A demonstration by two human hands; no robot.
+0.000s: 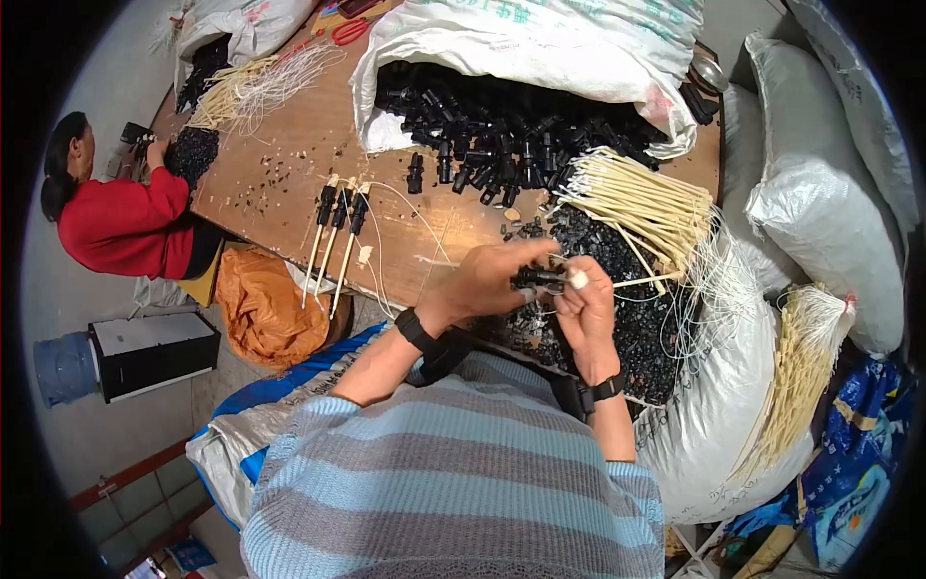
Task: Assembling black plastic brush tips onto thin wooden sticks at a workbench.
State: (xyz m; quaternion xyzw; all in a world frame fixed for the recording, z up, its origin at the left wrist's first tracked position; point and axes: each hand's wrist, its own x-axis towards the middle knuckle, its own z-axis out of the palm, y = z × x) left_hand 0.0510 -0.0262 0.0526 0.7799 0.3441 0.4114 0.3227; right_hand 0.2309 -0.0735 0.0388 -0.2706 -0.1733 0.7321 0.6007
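My left hand (487,280) is closed around a black plastic fitting (536,278) over the near edge of the table. A pale thin stick end (436,261) pokes out on the left side of that hand. My right hand (586,307) meets the fitting's right end with pinched fingers; a small white bit (578,279) shows at its thumb, and what it grips is partly hidden. Beneath both hands spreads a heap of small black parts (617,333). To the left lie three black fittings (333,214) fitted with cream sticks and white cords.
A white woven sack (540,39) spills black fittings (482,145) across the brown table (275,207). Bundled cream sticks (641,198) with white cords lie right of them. Full sacks (820,183) crowd the right. At far left a person in red (125,222) works beside an orange bag (265,309).
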